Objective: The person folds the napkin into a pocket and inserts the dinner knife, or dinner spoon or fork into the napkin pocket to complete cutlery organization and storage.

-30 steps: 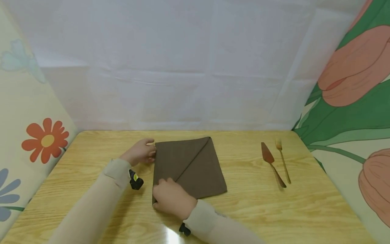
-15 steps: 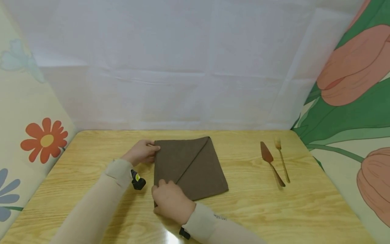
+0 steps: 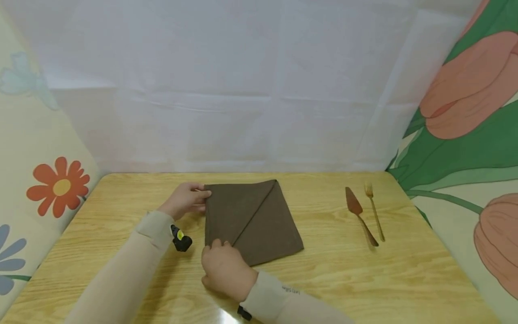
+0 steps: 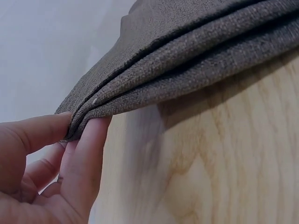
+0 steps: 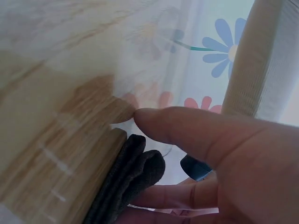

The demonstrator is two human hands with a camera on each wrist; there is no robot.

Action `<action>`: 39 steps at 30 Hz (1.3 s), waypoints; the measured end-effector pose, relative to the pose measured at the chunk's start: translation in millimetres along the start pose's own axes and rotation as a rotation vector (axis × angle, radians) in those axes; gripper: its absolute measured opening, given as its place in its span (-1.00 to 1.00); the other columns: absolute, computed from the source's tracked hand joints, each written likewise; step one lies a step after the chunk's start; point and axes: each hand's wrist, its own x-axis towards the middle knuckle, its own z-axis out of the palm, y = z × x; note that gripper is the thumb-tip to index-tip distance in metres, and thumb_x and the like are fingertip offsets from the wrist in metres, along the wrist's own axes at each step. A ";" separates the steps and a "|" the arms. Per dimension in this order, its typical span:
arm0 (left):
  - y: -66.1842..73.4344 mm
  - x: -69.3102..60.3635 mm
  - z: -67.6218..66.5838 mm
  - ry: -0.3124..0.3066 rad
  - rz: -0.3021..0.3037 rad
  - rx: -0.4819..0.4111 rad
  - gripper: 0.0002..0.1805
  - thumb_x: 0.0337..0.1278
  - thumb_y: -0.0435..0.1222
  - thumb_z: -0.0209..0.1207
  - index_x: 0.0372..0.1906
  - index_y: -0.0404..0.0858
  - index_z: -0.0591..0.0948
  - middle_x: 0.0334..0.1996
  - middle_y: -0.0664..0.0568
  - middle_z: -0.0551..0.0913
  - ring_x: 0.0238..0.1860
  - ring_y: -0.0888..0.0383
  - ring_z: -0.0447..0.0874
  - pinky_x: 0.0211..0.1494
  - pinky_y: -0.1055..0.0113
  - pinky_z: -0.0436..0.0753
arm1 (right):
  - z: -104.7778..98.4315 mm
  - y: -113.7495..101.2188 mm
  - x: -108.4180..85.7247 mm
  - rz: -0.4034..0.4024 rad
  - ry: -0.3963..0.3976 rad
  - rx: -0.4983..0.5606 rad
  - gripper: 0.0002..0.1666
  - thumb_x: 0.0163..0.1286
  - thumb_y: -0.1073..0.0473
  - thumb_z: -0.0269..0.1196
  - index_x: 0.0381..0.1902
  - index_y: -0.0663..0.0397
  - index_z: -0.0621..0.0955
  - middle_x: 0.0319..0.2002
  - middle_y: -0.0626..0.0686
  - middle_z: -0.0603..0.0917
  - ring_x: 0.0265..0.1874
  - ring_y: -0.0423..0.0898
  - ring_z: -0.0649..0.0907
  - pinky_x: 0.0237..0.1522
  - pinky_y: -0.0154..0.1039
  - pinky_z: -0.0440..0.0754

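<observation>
A dark brown cloth napkin (image 3: pixel 251 220), folded in layers with a diagonal fold line across its top, lies on the wooden table. My left hand (image 3: pixel 186 200) pinches its far left corner between thumb and fingers. In the left wrist view, the stacked layers of the napkin (image 4: pixel 154 74) show, raised a little off the tabletop at that corner. At the near left corner is my right hand (image 3: pixel 228 270), its fingers against the cloth. The right wrist view shows the thumb (image 5: pixel 173 128) apart from the napkin's folded edge (image 5: pixel 135 172), with the other fingers partly hidden beyond it.
A cake server (image 3: pixel 356 207) and a gold fork (image 3: pixel 374 211) lie side by side at the right of the table (image 3: pixel 404 279). White cloth (image 3: pixel 226 90) hangs behind the table. Flower-patterned panels (image 3: pixel 60 186) flank both sides.
My left hand has gone from beside the napkin's left edge to pinching its far left corner, thumb on top. The right hand has shifted slightly nearer to me, off the near left corner.
</observation>
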 end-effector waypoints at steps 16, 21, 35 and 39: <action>-8.0 4.4 -4.6 0.004 -0.013 -0.008 -0.60 0.51 -0.31 0.09 0.21 -0.51 0.35 -0.18 -0.02 0.61 -0.26 0.28 0.65 -0.16 0.33 0.75 | -2.0 -6.8 -0.1 0.109 0.051 -0.075 -0.79 0.33 -0.02 0.38 -0.40 -0.07 0.65 -0.46 -0.06 0.55 -0.45 -0.18 0.52 -0.58 -0.35 0.53; -7.1 3.1 -7.9 -0.024 -0.007 -0.011 -0.67 0.55 -0.24 0.06 0.08 -0.47 0.42 -0.20 0.01 0.63 -0.23 0.27 0.68 -0.08 0.33 0.73 | -5.1 3.8 1.6 0.120 0.007 0.076 -0.84 0.29 0.08 0.39 -0.44 -0.06 0.65 -0.47 -0.05 0.57 -0.53 -0.18 0.57 -0.58 -0.31 0.56; -4.5 -3.0 -21.1 -0.118 0.013 -0.150 -0.59 0.56 -0.05 0.04 0.16 -0.32 0.46 -0.06 0.13 0.64 -0.02 0.29 0.66 0.12 0.35 0.65 | -40.8 46.4 -14.7 0.048 -0.015 0.529 -0.56 0.17 0.39 0.31 -0.71 -0.05 0.36 -0.75 -0.19 0.18 -0.78 -0.32 0.14 -0.75 -0.46 0.12; -2.4 -4.6 -24.5 -0.136 0.017 -0.356 -0.72 0.59 -0.10 0.00 0.10 -0.21 0.47 -0.11 0.21 0.66 -0.05 0.32 0.66 0.08 0.43 0.64 | -55.6 54.9 -20.9 0.009 0.025 0.609 -0.84 0.19 0.39 0.29 -0.46 0.03 0.68 -0.63 -0.19 0.47 -0.75 -0.34 0.32 -0.66 -0.48 0.33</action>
